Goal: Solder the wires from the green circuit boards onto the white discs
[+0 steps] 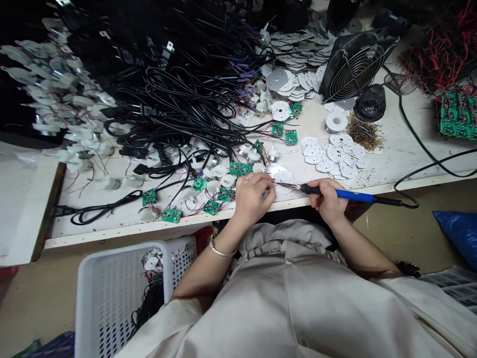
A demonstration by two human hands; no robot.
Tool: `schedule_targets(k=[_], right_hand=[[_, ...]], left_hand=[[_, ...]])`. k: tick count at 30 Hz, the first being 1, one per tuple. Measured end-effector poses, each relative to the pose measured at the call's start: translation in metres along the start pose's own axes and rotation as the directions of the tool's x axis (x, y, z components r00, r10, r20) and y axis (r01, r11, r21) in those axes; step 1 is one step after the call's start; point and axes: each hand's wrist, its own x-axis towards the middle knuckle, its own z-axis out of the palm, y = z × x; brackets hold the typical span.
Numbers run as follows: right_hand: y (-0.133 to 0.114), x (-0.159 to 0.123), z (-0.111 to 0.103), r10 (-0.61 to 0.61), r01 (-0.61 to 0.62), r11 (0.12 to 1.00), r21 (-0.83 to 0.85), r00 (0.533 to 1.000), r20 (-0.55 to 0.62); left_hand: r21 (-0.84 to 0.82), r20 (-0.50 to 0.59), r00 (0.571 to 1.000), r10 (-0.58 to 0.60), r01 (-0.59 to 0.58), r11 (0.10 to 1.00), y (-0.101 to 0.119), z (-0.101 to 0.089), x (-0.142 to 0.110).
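Observation:
My right hand (328,201) is wrapped round a blue and black soldering iron (354,195), its tip pointing left. That tip meets thin wire ends beside a white circuit board (282,174) at the table's front edge. Just left of the tip, my left hand (255,195) has its fingers curled together in a pinch; what they hold is too small and covered to make out. Close to the left hand lie green circuit boards (240,168) and white plastic motor parts (223,172) with thin red and black wires.
Black cables (179,94) heap up behind on the left. White boards (341,156), a solder spool (336,122), a soldering stand (369,102) and a fan (356,69) are at right. The iron's cord (406,112) loops across the table. A perforated basket (122,298) stands below, left.

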Motion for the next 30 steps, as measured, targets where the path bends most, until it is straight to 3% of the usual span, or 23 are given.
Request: schedule_targets(k=[6, 13, 19, 25, 30], right_hand=[[0.000, 0.001, 0.000, -0.013, 0.014, 0.999, -0.037, 0.999, 0.033], [0.002, -0.002, 0.000, -0.038, 0.038, 0.999, 0.010, 0.999, -0.027], [0.004, -0.003, -0.003, -0.085, 0.087, 0.995, -0.053, 0.996, 0.040], [0.011, -0.008, -0.003, -0.180, 0.186, 0.981, 0.050, 0.978, -0.109], [0.001, 0.002, -0.010, -0.373, 0.377, 0.926, -0.023, 0.904, -0.211]], left_hand=[[-0.005, 0.004, 1.000, -0.008, 0.009, 1.000, 0.001, -0.001, 0.001], [-0.004, 0.003, 1.000, -0.003, 0.003, 1.000, 0.000, 0.000, 0.000], [0.002, 0.000, 1.000, -0.007, 0.007, 1.000, 0.001, 0.000, 0.000], [0.002, -0.007, 1.000, 0.004, -0.004, 1.000, 0.000, 0.000, 0.000], [0.013, -0.014, 1.000, 0.019, -0.019, 1.000, -0.001, 0.001, -0.001]])
